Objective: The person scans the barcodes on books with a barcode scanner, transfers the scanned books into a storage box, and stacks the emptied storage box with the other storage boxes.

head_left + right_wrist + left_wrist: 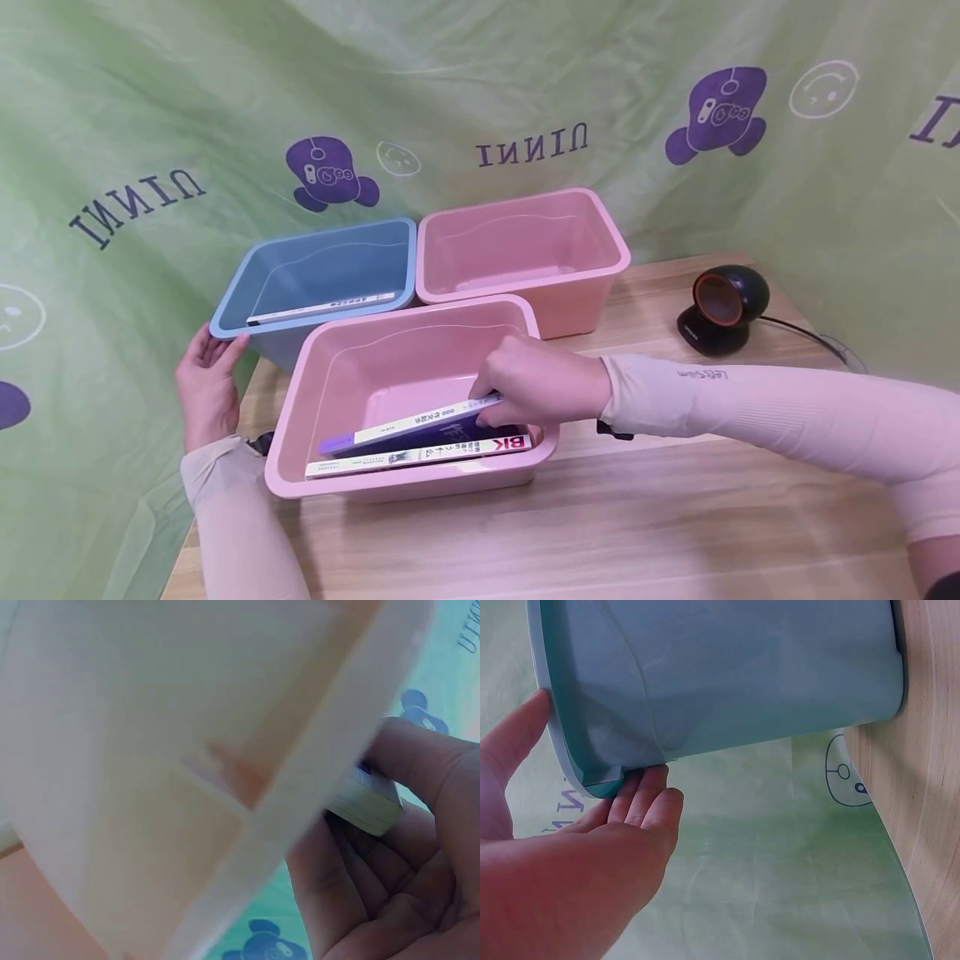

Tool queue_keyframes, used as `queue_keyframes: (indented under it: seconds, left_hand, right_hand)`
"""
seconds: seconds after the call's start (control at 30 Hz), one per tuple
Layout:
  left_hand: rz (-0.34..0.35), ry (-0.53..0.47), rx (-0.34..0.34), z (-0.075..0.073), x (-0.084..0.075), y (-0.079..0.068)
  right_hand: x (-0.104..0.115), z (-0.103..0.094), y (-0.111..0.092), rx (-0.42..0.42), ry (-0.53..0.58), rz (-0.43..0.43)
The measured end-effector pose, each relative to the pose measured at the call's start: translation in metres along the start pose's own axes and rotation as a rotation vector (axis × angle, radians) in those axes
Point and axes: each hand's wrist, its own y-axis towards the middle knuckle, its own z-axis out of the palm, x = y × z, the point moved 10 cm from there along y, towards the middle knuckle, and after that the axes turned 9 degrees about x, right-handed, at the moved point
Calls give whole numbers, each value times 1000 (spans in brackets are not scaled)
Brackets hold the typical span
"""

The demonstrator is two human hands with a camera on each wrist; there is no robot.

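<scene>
My left hand grips the blue bin at its near left corner. In the left wrist view the thumb lies on the rim and the fingertips are tucked under it. My right hand reaches into the front pink bin and pinches a book with a white spine at its right end. That book lies aslant, its dark cover partly showing. Beside it, along the bin's near wall, is another white-spined book with red letters. The right wrist view shows page edges between thumb and fingers.
A white-spined book lies in the blue bin along its near wall. Behind stands a second pink bin. A black round device with a cable sits at the right on the wooden table. Green printed cloth hangs behind.
</scene>
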Motion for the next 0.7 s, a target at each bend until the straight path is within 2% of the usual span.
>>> queue_keyframes:
  seconds: [0.1,0.37,0.7]
  left_hand:
    - [4,-2,2,0,0,0]
    - [7,-17,5,-1,0,-2]
    - [12,-23,17,0,-1,-2]
  right_hand:
    - [5,-11,-2,-41,-12,-18]
    - [18,-51,-14,-119,-11,1]
    - [34,-107,-48,-263,15,22]
